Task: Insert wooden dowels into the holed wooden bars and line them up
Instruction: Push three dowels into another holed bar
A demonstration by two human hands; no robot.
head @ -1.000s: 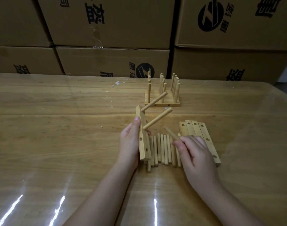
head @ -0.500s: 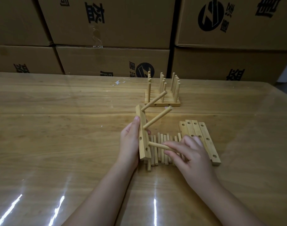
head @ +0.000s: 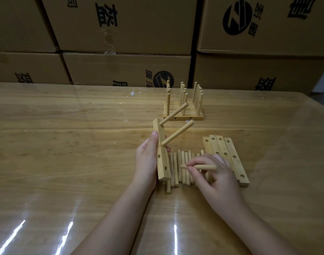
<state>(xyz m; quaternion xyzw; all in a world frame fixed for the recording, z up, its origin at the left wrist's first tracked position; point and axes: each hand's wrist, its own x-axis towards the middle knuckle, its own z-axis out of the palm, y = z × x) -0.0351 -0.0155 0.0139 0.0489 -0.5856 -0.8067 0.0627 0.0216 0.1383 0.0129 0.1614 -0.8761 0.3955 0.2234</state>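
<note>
Got the left hand [head: 146,159] wrapped round a holed bar [head: 162,157], thumb up on its left face, holding it on a slant just left of a row of loose dowels [head: 176,170] lying on the tabletop [head: 65,144]. Two inserted dowels [head: 177,135] stuck in the bar's far holes, poking up and to the right; two near holes empty. Pinching a single dowel [head: 199,167] in the right hand [head: 218,179], fingers curled on it, roughly level over the loose row, left tip aimed at the bar but apart from it. On the right, spare bars [head: 229,155] flat side by side, partly under that hand. Farther back, a finished set [head: 183,117] with upright dowels. Cardboard boxes [head: 120,24] stacked behind.
</note>
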